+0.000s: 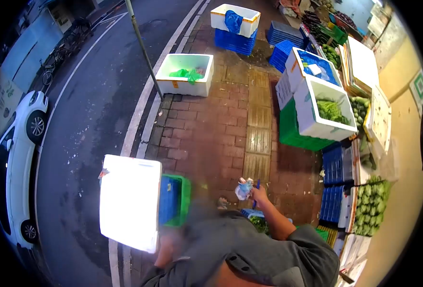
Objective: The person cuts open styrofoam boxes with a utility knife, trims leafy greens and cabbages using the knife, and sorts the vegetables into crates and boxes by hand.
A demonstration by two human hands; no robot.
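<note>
Crumpled bluish bag and slim blue stick lie in the right hand; white foam box stands beside the left hand.

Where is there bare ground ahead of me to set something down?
Beyond your right hand, the brick paving is mostly bare between the kerb and the right-hand green crate, up to the white box with green plastic. It's crowded along the right, where blue crates and green vegetables are packed.

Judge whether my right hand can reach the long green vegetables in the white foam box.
Probably not from here: your right hand holds a plastic bundle, and the long green vegetables look too far ahead across the paving, though the foam box stands open.
</note>
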